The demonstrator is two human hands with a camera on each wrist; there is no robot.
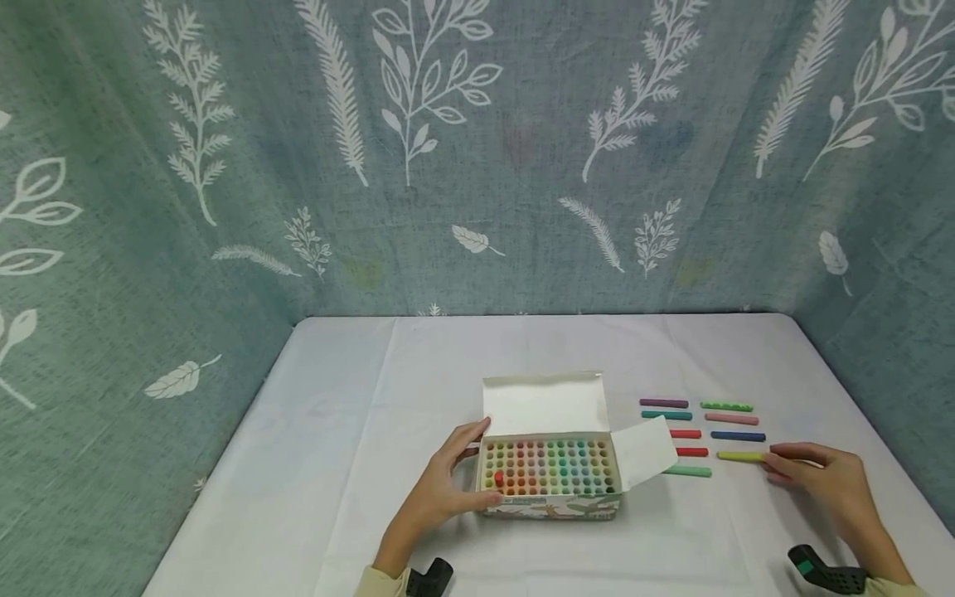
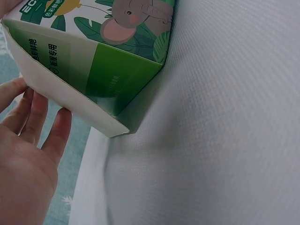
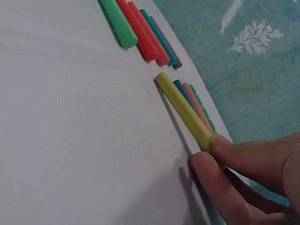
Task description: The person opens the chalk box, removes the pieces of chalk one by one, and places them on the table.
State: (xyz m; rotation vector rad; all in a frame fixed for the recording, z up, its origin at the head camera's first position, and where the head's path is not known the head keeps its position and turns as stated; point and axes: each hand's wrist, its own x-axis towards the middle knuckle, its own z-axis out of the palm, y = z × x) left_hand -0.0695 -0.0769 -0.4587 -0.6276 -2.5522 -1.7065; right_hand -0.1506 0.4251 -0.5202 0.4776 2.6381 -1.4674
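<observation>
My left hand [image 1: 440, 485] holds the left side of an open chalk box [image 1: 548, 507], thumb at its front corner and fingers towards the back. In the left wrist view, fingertips touch a raised cardboard flap [image 2: 61, 93] beside the box's green side. Inside the box is a grid of round, many-coloured spots, and one red chalk [image 1: 498, 479] stands up above it near the front left. On the right, my right hand [image 1: 828, 481] pinches a yellow chalk [image 3: 183, 110] at its near end, between thumb and fingers. In the right wrist view its far end points towards the other chalks.
Two columns of chalk lie right of the box. The left one has purple, teal, two red and a green chalk [image 1: 688, 471]; the right has speckled green, pink and blue chalk [image 1: 739, 435]. The box's right flap [image 1: 643, 452] overlaps some. Patterned curtains [image 1: 448, 207] surround the white table [image 1: 358, 414].
</observation>
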